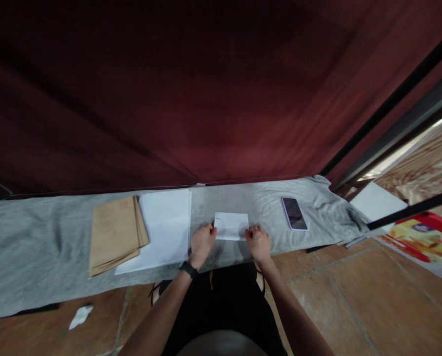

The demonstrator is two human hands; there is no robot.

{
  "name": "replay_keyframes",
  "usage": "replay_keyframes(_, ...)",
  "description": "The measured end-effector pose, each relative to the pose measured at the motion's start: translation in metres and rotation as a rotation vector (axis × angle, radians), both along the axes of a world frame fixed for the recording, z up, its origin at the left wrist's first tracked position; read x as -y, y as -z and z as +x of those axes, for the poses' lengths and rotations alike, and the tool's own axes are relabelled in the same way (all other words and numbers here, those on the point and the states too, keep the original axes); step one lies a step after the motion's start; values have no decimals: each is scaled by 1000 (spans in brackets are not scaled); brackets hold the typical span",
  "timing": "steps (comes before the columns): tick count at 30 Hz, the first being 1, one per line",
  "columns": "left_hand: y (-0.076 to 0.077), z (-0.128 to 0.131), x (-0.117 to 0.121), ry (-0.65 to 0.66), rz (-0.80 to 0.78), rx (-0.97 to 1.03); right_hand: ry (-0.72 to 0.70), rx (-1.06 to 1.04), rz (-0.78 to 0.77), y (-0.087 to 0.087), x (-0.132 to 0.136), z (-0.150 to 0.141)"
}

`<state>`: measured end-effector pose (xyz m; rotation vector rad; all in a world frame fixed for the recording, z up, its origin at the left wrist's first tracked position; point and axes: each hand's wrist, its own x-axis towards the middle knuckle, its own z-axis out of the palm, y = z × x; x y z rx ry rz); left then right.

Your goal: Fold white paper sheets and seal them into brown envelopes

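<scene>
A small folded white paper (pixel 231 225) lies on the grey cloth (pixel 39 237) in front of me. My left hand (pixel 202 243), with a black band on its wrist, rests with curled fingers pressed on the paper's lower left corner. My right hand (pixel 258 242) presses in the same way on the paper's lower right corner. Both hands pin the sheet flat against the cloth.
Left of the hands lie a stack of white sheets (pixel 161 230) and a pile of brown envelopes (pixel 115 235). A dark phone (pixel 294 213) lies to the right. A dark red curtain (pixel 206 89) hangs behind. A crumpled paper scrap (pixel 80 316) lies on the tiled floor.
</scene>
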<state>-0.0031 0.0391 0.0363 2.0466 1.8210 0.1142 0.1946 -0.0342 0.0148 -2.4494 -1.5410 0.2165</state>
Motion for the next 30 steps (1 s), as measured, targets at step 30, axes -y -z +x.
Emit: replay_keyframes(30,-19,5,7,10,-183,1123,-31,-780,680,-51,-13,23)
